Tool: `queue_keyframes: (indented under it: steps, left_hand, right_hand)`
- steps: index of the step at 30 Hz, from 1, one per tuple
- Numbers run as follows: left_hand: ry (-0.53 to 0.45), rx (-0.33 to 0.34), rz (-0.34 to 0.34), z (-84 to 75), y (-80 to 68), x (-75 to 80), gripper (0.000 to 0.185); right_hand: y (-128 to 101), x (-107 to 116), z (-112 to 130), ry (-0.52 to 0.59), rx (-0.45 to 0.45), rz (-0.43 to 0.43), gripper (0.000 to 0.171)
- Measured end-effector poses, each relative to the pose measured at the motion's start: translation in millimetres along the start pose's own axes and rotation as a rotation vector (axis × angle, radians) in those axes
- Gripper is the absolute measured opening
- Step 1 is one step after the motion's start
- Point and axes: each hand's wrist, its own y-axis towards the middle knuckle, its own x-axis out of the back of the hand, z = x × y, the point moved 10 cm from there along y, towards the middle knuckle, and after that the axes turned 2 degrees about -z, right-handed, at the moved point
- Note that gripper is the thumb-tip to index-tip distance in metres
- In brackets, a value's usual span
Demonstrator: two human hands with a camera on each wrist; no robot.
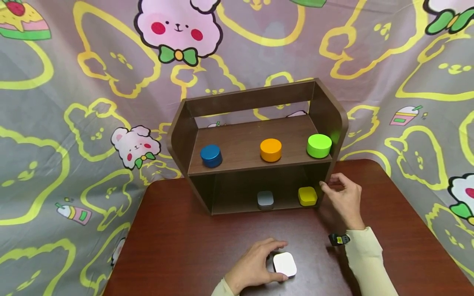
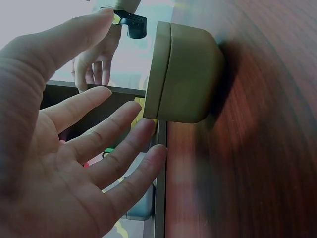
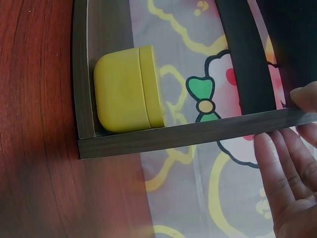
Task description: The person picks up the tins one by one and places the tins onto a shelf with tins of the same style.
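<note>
**Two hands at a small wooden shelf**

A person's left hand (image 1: 255, 265) rests beside a white box (image 1: 285, 264) on the red-brown table (image 1: 177, 246), near its front edge. The thumb and forefinger reach around the box's left side; in the left wrist view the fingers (image 2: 106, 134) are spread and nearly straight, close to the box but not closed on it. The right hand (image 1: 344, 199) is at the lower right edge of the dark wooden shelf (image 1: 255, 144), its relaxed fingers beside the side panel; whether they grip it cannot be told.

On the shelf's lower level, a yellow box (image 1: 307, 196) sits at the right end, just beside the right hand, with a grey box (image 1: 265, 199) to its left. On the upper level stand three round tins: a blue tin (image 1: 211, 156) at left, an orange tin (image 1: 270, 149) in the middle, and a green tin (image 1: 319, 145) at right. A cartoon-printed cloth (image 1: 74, 123) hangs behind.
</note>
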Motion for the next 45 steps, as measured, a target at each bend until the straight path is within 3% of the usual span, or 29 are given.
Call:
queue_keyframes:
  steps: [6,18,23,28,35,45]
  left_hand:
    - [-0.008,0.005,0.019,-0.2,-0.6,-4.5,0.077]
    - [0.004,0.008,0.052,1.3,1.6,-13.1,0.079]
    - [0.008,0.018,0.055,3.7,1.8,-14.6,0.079]
    - [0.024,0.023,0.055,4.5,1.6,-14.7,0.077]
    - [0.045,0.021,0.051,4.0,1.9,-16.4,0.075]
    - [0.038,0.041,0.068,4.6,3.1,-18.1,0.072]
  right_hand:
    - [-2.9,0.1,-4.7,0.016,-0.049,-0.001,0.02]
    - [-5.1,-0.9,-8.1,0.134,-0.247,0.026,0.024]
    - [-5.4,-1.5,3.2,0.21,-0.257,0.039,0.027]
    - [-4.3,-7.4,-8.3,0.248,-0.269,0.052,0.032]
    - [-2.6,-8.4,-19.3,0.208,-0.295,0.05,0.036]
    - [0.9,-5.5,-14.3,0.16,-0.238,0.074,0.041]
